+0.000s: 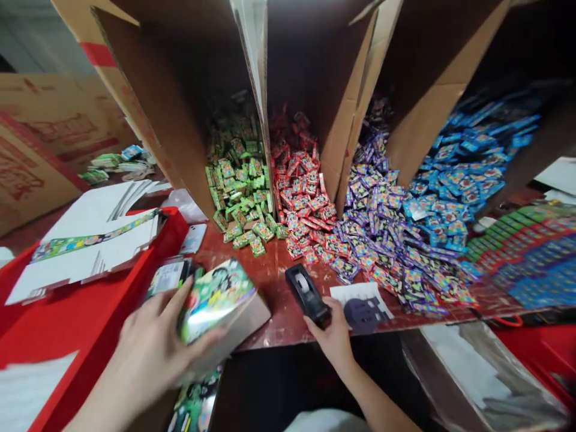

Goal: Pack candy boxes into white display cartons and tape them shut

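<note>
My left hand (157,345) is wrapped round a small printed carton (220,294), green and colourful on top with a plain pale side, held over the front left of the table. The hand is slightly blurred. My right hand (332,333) grips the near end of a black tape dispenser (306,294), which rests on the dark red table with its roll facing up. A white paper with a dark print (362,303) lies just right of that hand. Below the left hand, partly hidden, another printed carton (195,399) shows.
Upright cardboard boxes spill green (245,195), red (301,198), purple (373,210) and blue (454,186) wrapped packets onto the table. A red tray (103,300) at left holds flat white cartons (94,228). Multicoloured packed rows (531,252) lie right, above a plastic-lined box (486,372).
</note>
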The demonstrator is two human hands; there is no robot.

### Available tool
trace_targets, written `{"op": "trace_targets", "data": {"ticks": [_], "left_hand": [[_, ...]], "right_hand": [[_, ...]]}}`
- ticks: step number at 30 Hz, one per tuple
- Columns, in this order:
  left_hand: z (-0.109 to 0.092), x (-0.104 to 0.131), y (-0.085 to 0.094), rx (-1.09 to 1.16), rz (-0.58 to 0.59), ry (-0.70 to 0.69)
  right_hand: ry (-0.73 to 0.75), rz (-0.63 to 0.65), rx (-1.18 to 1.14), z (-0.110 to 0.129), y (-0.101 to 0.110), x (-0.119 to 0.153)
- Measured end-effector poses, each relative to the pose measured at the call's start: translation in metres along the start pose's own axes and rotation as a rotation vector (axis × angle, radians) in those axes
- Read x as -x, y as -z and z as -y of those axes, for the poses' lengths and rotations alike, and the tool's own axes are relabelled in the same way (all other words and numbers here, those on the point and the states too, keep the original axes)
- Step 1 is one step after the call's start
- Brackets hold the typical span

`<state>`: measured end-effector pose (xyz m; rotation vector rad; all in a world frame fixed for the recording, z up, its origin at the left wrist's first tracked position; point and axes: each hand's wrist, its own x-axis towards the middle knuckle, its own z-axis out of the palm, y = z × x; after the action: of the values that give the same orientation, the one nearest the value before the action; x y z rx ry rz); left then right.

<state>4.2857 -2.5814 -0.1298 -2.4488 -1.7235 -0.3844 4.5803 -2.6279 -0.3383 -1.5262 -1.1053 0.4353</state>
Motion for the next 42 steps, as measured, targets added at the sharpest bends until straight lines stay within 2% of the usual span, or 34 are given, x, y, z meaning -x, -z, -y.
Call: {"op": "trace_targets", "data": {"ticks": [1, 3, 7, 10, 12, 14, 16, 17, 18, 20, 22, 25, 30, 37, 42], "left_hand": [[-0.009, -0.015, -0.002, -0.041, 0.091, 0.000], [-0.025, -0.043, -0.009, -0.092, 0.178, -0.028], [-0.038, -0.083, -0.028, -0.062, 0.161, -0.044], [-0.036, -0.093, -0.033, -0.012, 0.167, -0.074], [-0.044, -0.083, -0.036, 0.020, 0.119, -0.086], [-0.067, -0.059, -0.047, 0.115, 0.010, -0.117], [-0.102, -0.025, -0.072, 0.319, -0.092, -0.185], [-0.122, -0.008, -0.090, 0.457, -0.120, -0.262], [-0.141, 0.007, -0.111, 0.594, -0.122, -0.268], [-0.171, 0.027, -0.152, 0.842, -0.064, -0.062], [-0.187, 0.033, -0.184, 0.989, -0.135, 0.115], [-0.190, 0.032, -0.206, 1.050, -0.213, 0.192], [-0.180, 0.036, -0.207, 1.090, -0.207, 0.189], [-0.182, 0.038, -0.213, 1.097, -0.208, 0.160], [-0.184, 0.041, -0.218, 1.110, -0.222, 0.174]], "right_hand": [[0.019, 0.017, 0.030, 0.002, 0.000, 0.003], [0.002, 0.053, 0.039, 0.006, 0.003, 0.002], [-0.070, 0.158, -0.040, 0.007, 0.021, -0.018], [-0.191, 0.306, -0.076, 0.002, 0.032, -0.036], [-0.257, 0.373, -0.095, 0.000, 0.033, -0.043], [-0.288, 0.402, -0.117, 0.001, 0.033, -0.047], [-0.325, 0.413, -0.156, 0.003, 0.032, -0.049], [-0.347, 0.423, -0.185, 0.004, 0.031, -0.049], [-0.366, 0.433, -0.218, 0.005, 0.031, -0.049], [-0.388, 0.439, -0.276, 0.007, 0.032, -0.048], [-0.405, 0.433, -0.307, 0.009, 0.032, -0.047], [-0.424, 0.480, -0.242, 0.013, 0.034, -0.047], [-0.410, 0.521, -0.132, 0.018, 0.035, -0.049], [-0.545, 0.376, -0.384, 0.015, 0.024, -0.043], [-0.618, 0.435, -0.470, 0.032, 0.035, -0.053]]}}
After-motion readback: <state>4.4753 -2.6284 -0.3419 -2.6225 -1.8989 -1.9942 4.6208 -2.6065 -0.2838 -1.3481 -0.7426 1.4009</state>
